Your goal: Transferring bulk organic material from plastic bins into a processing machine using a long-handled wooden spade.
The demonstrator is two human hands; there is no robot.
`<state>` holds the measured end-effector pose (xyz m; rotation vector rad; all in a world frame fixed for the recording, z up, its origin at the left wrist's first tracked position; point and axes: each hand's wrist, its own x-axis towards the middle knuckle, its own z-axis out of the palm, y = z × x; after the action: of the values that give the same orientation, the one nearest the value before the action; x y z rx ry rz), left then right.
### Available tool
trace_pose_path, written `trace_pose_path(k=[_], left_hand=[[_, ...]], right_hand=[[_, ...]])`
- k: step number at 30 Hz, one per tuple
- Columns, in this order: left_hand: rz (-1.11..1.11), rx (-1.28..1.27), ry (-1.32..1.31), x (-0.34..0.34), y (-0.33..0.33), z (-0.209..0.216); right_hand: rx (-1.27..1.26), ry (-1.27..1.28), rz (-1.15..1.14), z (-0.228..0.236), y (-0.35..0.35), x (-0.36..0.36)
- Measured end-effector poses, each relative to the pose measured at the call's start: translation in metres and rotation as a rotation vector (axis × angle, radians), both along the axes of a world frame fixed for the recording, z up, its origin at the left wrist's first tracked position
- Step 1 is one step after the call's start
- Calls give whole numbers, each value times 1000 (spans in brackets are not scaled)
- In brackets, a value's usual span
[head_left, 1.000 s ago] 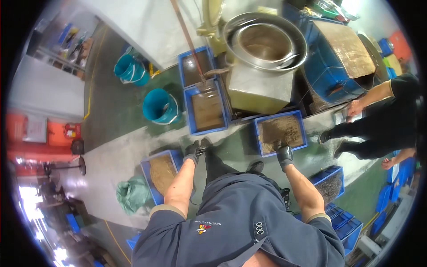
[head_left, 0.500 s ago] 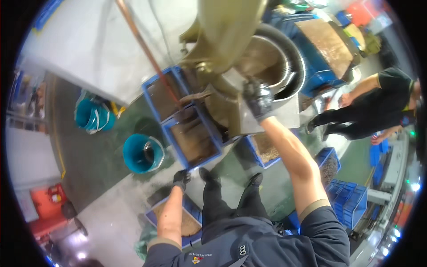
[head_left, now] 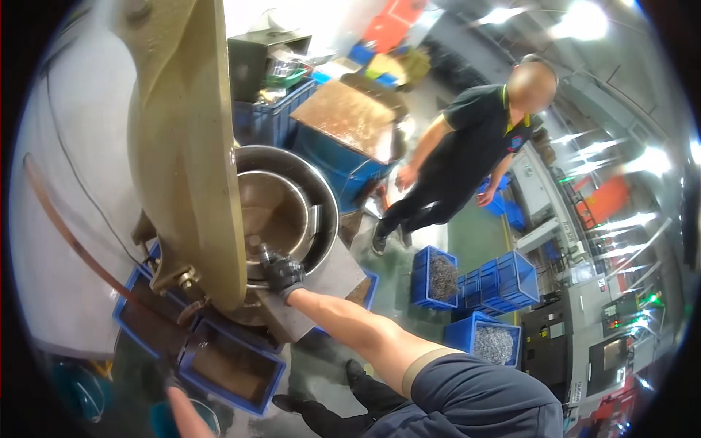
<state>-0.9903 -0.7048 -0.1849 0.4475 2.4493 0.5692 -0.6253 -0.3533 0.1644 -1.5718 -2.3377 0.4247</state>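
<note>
Head view: I see the right hand (head_left: 282, 274) at the metal bowl (head_left: 326, 206), left of centre; the left hand (head_left: 171, 376) blurs by a blue bin (head_left: 223, 395), lower left. I cannot tell either grip.

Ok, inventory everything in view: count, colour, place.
Machine arm: one, olive, upper left
Bowl: one, metallic, beside arm
Container: one, blue, beyond bowl
Board: one, brown, atop container
Pole: one, brown, left
Buckets: two, teal, lower left
Near crates: two, blue, lower left
Partly hidden crate: one, blue, below bowl
Filled crates: two, blue, right of centre
Stacked crates: several, blue, beside filled ones
Co-worker: one, dark clothes, upper right
Machinery: count unclear, grey, far right
Clutter: uncountable, mixed, top
Right hand: one, black, at bowl's rim
Left hand: one, dark, blurred, lower left
</note>
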Motion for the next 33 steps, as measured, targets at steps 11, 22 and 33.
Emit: trace_pose_path(k=[11, 22, 33], left_hand=[[368, 742, 153, -194, 167, 127], [156, 1136, -142, -262, 201, 108], [251, 1143, -82, -263, 223, 109]], right_hand=[[695, -832, -193, 21, -23, -27], [-14, 216, 253, 43, -7, 10], [91, -1, 52, 24, 9, 15]])
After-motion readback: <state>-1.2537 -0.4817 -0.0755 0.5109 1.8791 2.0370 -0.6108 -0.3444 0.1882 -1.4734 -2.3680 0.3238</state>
